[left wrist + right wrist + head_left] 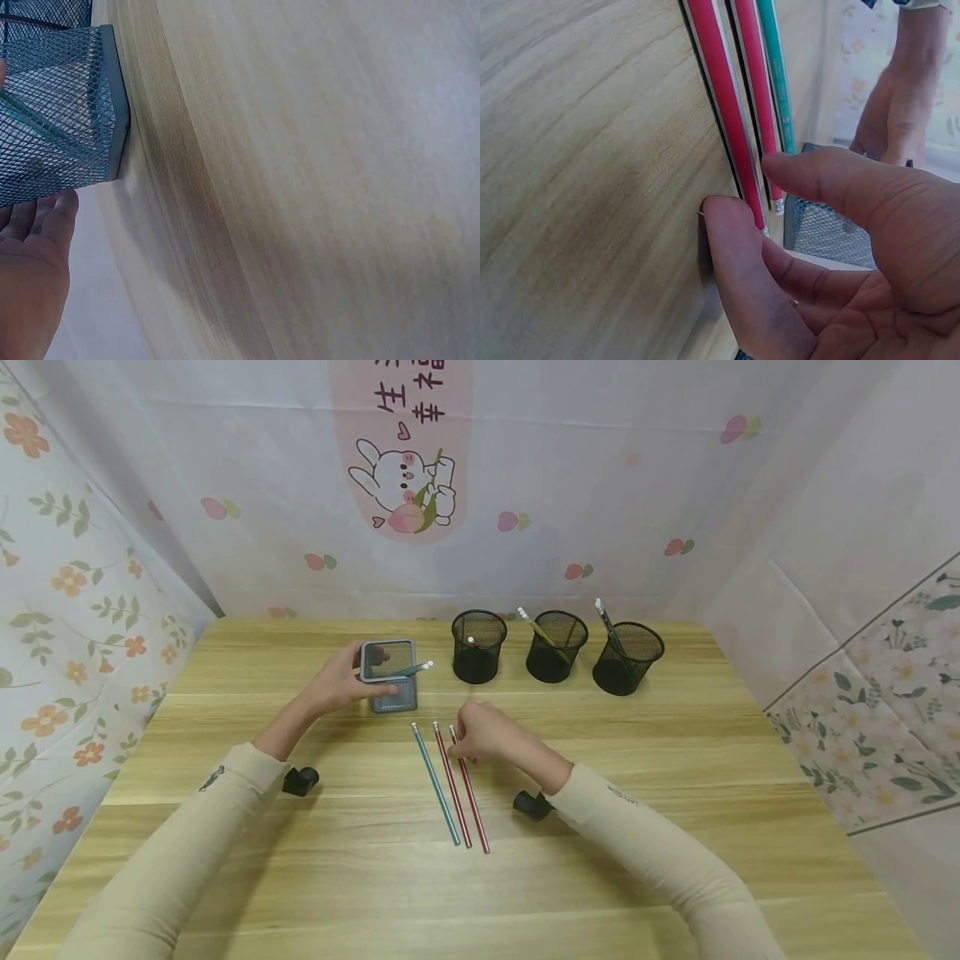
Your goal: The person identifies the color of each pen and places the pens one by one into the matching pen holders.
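My left hand (341, 683) grips a grey square mesh pen holder (393, 696), thumb across its front and the other fingers behind. Teal pencil ends (416, 668) lean out over its rim; a teal shaft shows through the mesh in the left wrist view. My right hand (483, 732) is over the eraser end of the rightmost red pencil (724, 97). Its thumb and index finger stand on either side of that pencil, a gap between them, the thumb tip close to the second red pencil (452, 785). A teal pencil (437, 785) lies left of both.
Three round black mesh cups stand in a row at the back: the left cup (476, 664) with a red pencil, the middle cup (549, 662) with a yellow pencil, the right cup (621, 675) with a black pencil. A printed cloth (540, 468) hangs behind the wooden table (360, 877).
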Demonstrator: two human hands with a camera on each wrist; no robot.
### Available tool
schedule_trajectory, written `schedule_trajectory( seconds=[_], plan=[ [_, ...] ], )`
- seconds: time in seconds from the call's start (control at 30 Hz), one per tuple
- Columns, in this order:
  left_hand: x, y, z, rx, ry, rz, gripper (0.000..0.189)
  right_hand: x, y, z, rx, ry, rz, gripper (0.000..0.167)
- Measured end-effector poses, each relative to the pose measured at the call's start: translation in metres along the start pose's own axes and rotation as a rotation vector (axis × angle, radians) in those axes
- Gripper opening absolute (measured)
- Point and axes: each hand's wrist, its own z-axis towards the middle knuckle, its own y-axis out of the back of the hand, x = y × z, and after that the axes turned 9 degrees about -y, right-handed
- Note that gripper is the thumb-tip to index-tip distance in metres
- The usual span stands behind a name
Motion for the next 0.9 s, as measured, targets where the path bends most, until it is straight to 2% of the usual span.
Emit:
schedule_trajectory(
  seconds=[0.27, 0.9],
  plan=[
    [0.0006, 0.0004, -0.0012, 0.003, 0.01, -0.005, 0.079, 0.0001, -0.0027, 0.0051, 0.014, -0.03, 0.009, 0.024],
    [-0.001, 0.0012, 0.0002, 0.0, 0.008, 0.012, 0.076, -0.0009, -0.003, 0.0069, 0.024, -0.042, 0.04, 0.028]
  ],
)
